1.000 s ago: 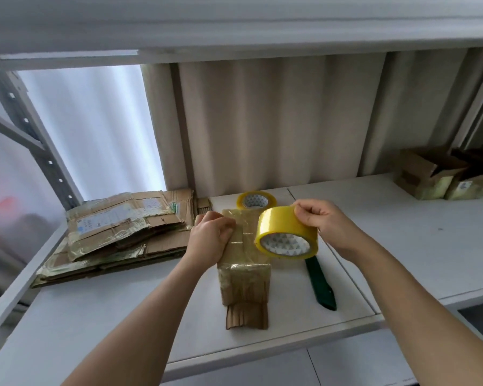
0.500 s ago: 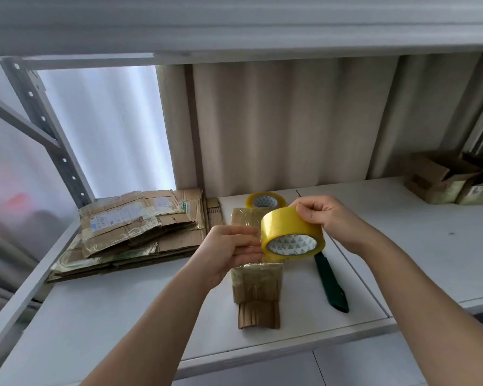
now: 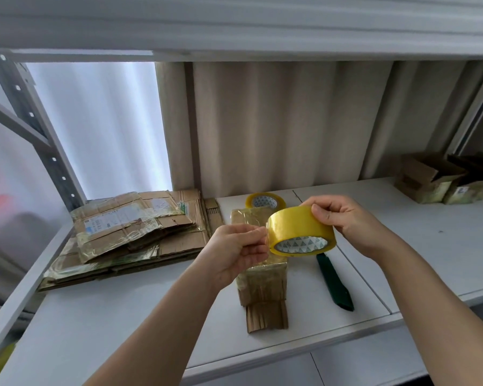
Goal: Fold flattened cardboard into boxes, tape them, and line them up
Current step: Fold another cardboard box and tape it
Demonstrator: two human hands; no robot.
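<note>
My right hand (image 3: 346, 218) grips a yellow tape roll (image 3: 296, 229) from above, holding it in the air over the shelf. My left hand (image 3: 234, 252) is at the roll's left edge, with its fingertips pinching the loose end of the tape. Under both hands a small taped-up cardboard box (image 3: 262, 285) lies on the white shelf (image 3: 123, 324), with its open flaps toward me. A stack of flattened cardboard (image 3: 140, 232) lies to the left.
A second yellow tape roll (image 3: 265, 201) lies behind the box. A green-handled knife (image 3: 335, 285) lies to the box's right. Two folded boxes (image 3: 430, 179) stand at the far right. A metal upright (image 3: 37, 129) rises at the left; a shelf board spans overhead.
My left hand has left the box and come up to the tape roll's edge, where it now pinches the tape end. The right hand has kept the roll almost in place.
</note>
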